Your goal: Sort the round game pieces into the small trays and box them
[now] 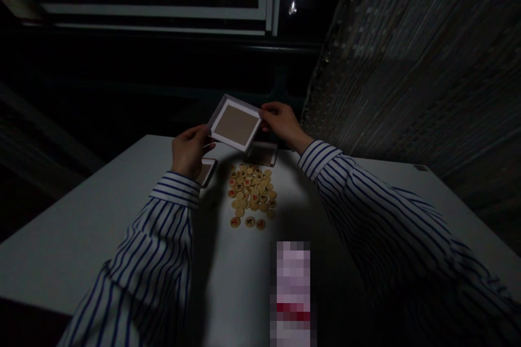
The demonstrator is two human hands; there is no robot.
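Observation:
Both my hands hold a shallow square box tray with white walls and a brown floor, raised above the table and tilted so its empty inside faces me. My left hand grips its left edge and my right hand pinches its right edge. Under it, several round wooden game discs with red and black marks lie in a loose pile on the white table. My sleeves are white with blue stripes.
A second box part lies flat behind the pile, and another sits under my left wrist. A blurred-out object stands near the front edge. A textured curtain hangs on the right; a dark window frame lies beyond.

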